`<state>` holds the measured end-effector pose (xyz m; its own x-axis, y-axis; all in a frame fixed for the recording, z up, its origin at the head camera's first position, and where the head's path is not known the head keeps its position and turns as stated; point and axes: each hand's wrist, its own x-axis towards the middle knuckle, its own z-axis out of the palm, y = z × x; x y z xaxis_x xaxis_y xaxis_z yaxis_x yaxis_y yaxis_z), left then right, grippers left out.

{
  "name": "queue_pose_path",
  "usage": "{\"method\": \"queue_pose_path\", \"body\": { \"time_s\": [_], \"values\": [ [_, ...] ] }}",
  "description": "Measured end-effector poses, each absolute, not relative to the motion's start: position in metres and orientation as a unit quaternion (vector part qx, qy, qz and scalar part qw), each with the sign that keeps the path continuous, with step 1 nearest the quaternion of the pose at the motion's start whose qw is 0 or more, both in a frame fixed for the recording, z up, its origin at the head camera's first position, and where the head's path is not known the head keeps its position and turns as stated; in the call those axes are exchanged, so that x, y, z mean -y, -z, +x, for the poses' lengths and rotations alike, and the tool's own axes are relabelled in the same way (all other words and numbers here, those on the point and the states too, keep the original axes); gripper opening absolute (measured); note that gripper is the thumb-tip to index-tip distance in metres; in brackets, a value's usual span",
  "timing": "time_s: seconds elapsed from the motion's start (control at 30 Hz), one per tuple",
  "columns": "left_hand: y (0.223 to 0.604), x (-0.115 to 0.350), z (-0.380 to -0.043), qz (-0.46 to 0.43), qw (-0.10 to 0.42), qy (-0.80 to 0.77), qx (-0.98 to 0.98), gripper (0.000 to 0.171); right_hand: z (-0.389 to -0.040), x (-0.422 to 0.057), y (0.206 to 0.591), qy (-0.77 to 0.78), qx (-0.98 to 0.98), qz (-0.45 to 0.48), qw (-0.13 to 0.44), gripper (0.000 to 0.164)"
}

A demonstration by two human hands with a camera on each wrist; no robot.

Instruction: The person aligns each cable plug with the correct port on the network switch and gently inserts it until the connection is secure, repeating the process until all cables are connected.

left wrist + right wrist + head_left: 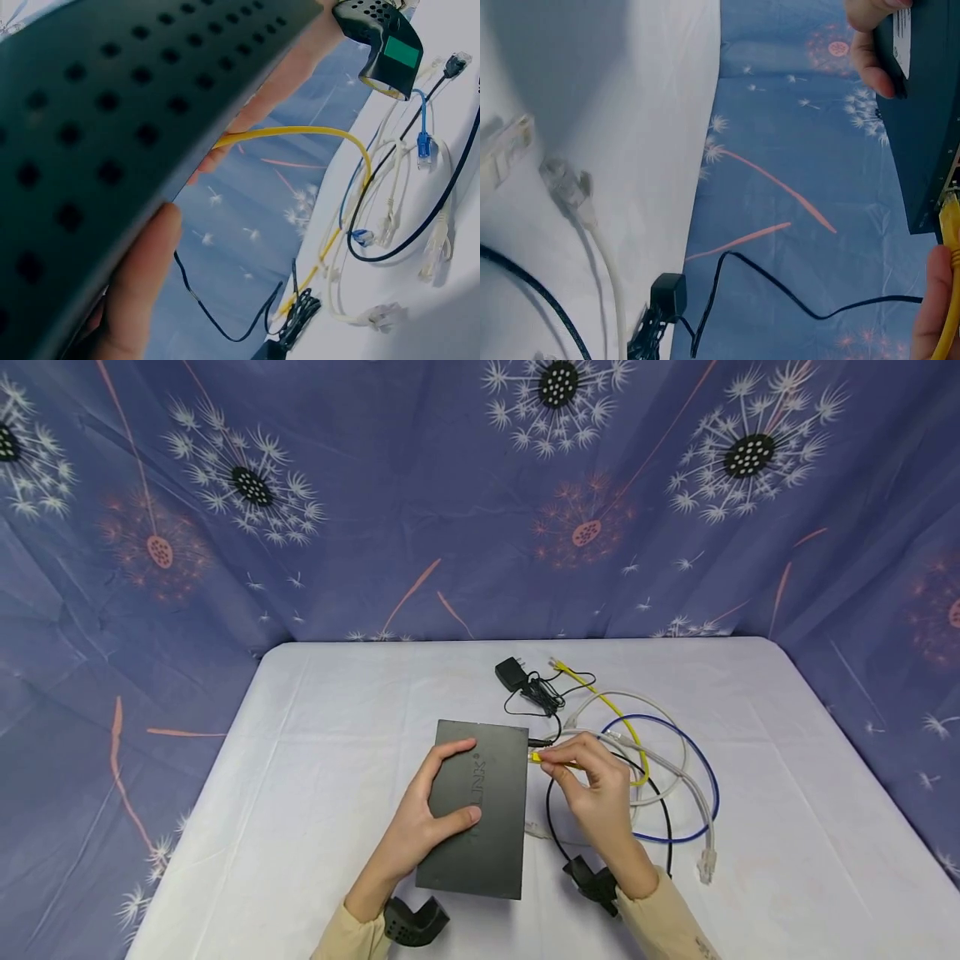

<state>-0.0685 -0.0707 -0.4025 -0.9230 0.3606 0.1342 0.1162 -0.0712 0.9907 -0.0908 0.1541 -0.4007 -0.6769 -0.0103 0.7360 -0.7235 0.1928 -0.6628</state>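
My left hand (412, 827) grips a dark grey network switch (498, 852), thumb on its lettered top and fingers along its far side. The switch is held up, its port side facing right. At that side my right hand (596, 789) pinches the yellow plug (535, 757) of an Ethernet cable. In the right wrist view this plug (950, 214) meets a port; how deep it sits I cannot tell. A thin black power lead (540, 742) joins the same side, just beyond the yellow plug. The yellow cable (300, 130) bends down to the table in the left wrist view.
Behind the right hand lie a blue cable (714, 785), several pale grey cables (708, 831) and a black cable (669, 835), loosely coiled and overlapping. A black power adapter (512, 674) with bundled cord sits farther back. A patterned curtain (420, 527) hangs behind the white table (337, 735).
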Motion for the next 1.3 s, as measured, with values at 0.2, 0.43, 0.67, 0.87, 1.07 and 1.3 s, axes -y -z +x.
{"method": "queue_pose_path", "body": {
  "time_s": [0.2, 0.43, 0.67, 0.87, 1.07, 1.3],
  "values": [
    [0.404, 0.068, -0.069, 0.163, 0.066, -0.726, -0.665, 0.070, -0.091, -0.158, 0.400, -0.576, 0.729, 0.253, 0.270, 0.028],
    [0.406, 0.070, -0.070, 0.137, 0.060, -0.731, -0.666, 0.070, -0.088, -0.163, 0.400, -0.553, 0.753, 0.235, 0.268, 0.030],
    [0.408, 0.075, -0.070, 0.128, 0.053, -0.729, -0.671, 0.071, -0.085, -0.181, 0.401, -0.558, 0.758, 0.213, 0.260, 0.029],
    [0.409, 0.075, -0.070, 0.134, 0.057, -0.729, -0.669, 0.070, -0.083, -0.199, 0.406, -0.557, 0.766, 0.185, 0.261, 0.029],
    [0.409, 0.073, -0.070, 0.140, 0.058, -0.730, -0.666, 0.070, -0.081, -0.209, 0.398, -0.552, 0.774, 0.161, 0.264, 0.024],
    [0.409, 0.073, -0.069, 0.140, 0.060, -0.729, -0.667, 0.070, -0.085, -0.218, 0.398, -0.509, 0.801, 0.141, 0.280, 0.021]
  ]
}}
